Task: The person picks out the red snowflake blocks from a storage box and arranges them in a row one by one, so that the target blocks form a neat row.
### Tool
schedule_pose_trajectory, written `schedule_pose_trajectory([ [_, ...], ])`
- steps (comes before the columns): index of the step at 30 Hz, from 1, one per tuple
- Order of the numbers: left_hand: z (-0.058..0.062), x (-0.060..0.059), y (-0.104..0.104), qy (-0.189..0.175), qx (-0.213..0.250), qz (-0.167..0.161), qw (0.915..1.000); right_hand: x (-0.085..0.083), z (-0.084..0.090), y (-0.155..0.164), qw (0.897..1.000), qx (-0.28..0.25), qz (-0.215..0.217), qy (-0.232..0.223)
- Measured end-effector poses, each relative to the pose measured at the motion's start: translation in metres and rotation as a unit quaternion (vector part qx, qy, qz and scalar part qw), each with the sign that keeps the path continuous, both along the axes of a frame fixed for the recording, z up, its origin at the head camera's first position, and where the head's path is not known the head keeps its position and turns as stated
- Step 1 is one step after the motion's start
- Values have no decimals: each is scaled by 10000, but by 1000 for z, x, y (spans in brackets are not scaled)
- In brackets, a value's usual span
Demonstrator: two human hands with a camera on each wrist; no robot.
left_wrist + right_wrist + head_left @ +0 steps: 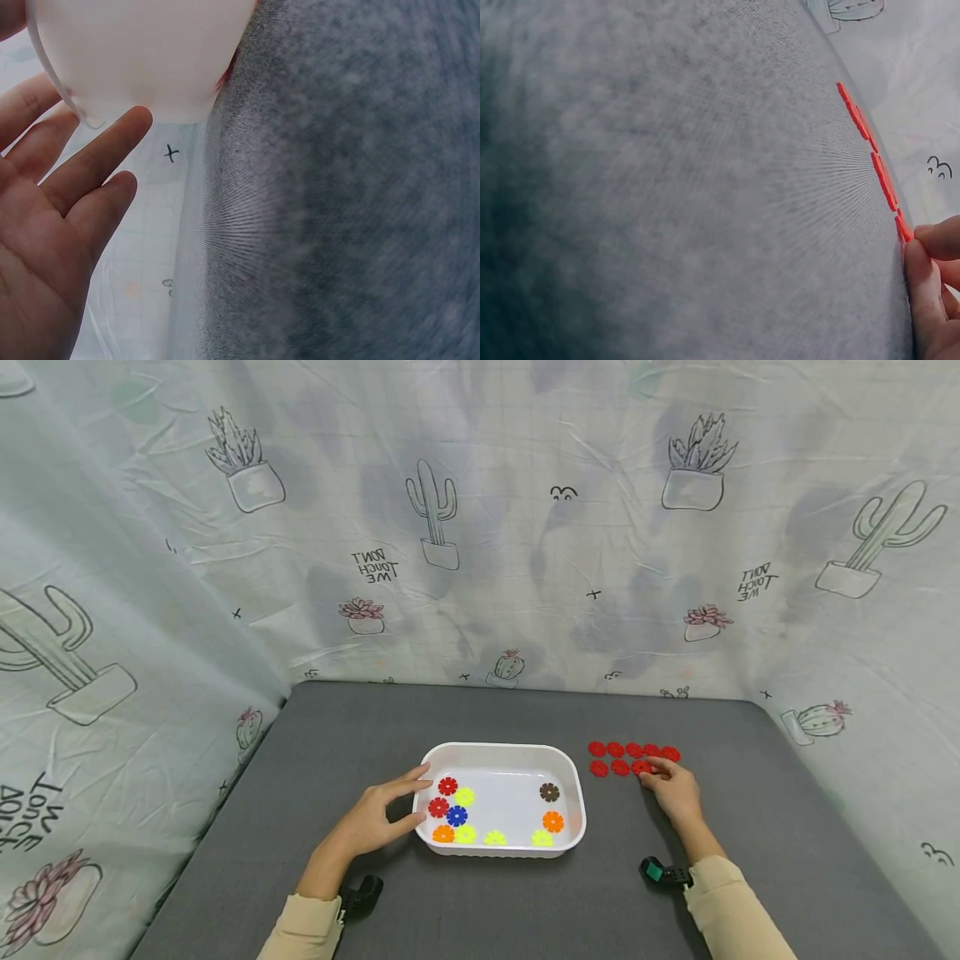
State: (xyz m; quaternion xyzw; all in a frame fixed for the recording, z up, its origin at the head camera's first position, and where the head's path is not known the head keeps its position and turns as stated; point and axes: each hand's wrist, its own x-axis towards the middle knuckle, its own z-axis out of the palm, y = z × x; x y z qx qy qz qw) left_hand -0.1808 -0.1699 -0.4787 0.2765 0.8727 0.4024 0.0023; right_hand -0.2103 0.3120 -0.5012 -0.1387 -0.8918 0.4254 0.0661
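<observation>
A white rectangular plastic tray point(498, 852) holds notched flower-shaped discs in red, yellow, blue, orange and brown. My left hand point(375, 814) rests at the tray's left end, thumb and fingers spread along the rim. In the left wrist view its fingers point(97, 161) are loosely extended against the outside of the white wall point(142, 60). To the right, my right hand point(675, 793) pinches a red flower-shaped disc point(641, 767) between thumb and fingertips, at the right end of the nearer row. The right wrist view shows this pinch close to the grey surface.
Two rows of red discs point(615, 749) lie on the grey table point(487, 902), right of the tray. Discs in the tray cluster at its left end, with others near the front and right. A cactus-print cloth point(480, 527) hangs behind and along both sides.
</observation>
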Motion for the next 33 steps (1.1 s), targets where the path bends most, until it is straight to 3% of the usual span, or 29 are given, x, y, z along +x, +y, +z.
schedule_pose_trajectory([
  [12, 0, -1, 0, 89, 9, -68, 9999, 2, -3, 0, 9971, -634, -417, 32],
  [18, -1, -2, 0, 226, -7, -74, 9997, 7, 1, -2, 9938, -1040, -386, 40],
  [25, -2, -1, 0, 165, 15, -69, 9998, 13, 12, -7, 9945, -1015, -81, 244],
  [33, -4, 0, -1, 150, -12, -81, 9999, 20, 34, -33, 9851, -1281, 718, 893],
])
